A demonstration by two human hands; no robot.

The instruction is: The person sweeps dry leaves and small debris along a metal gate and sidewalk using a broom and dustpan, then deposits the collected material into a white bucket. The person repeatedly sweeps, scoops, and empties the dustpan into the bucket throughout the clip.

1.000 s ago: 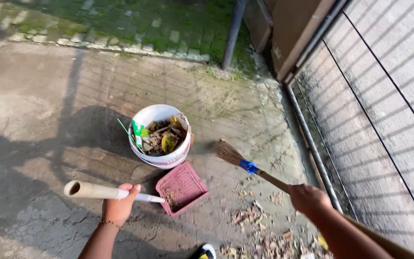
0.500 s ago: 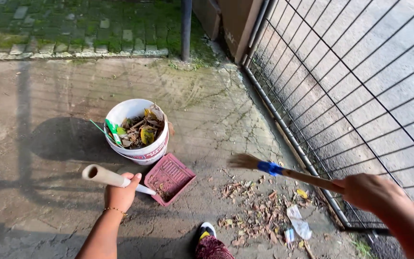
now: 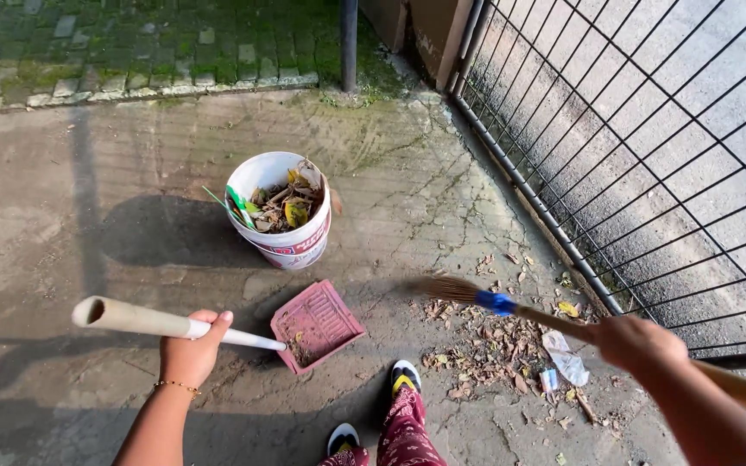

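The cracked concrete ground (image 3: 131,173) carried a white bucket (image 3: 282,237) of leaves, a pink dustpan (image 3: 317,324) just below it, scattered dry leaves (image 3: 485,349) (with plastic scraps (image 3: 565,358) among them) near the fence.

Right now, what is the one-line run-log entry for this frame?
left hand: grips dustpan handle | dustpan: on ground by bucket | right hand: holds broom over dry leaves

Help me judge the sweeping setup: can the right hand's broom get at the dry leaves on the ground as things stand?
Probably yes. The right hand grips the broom, whose bristles hang just above the leaf pile. Nothing stands between them; the dustpan and the foot lie to the side.
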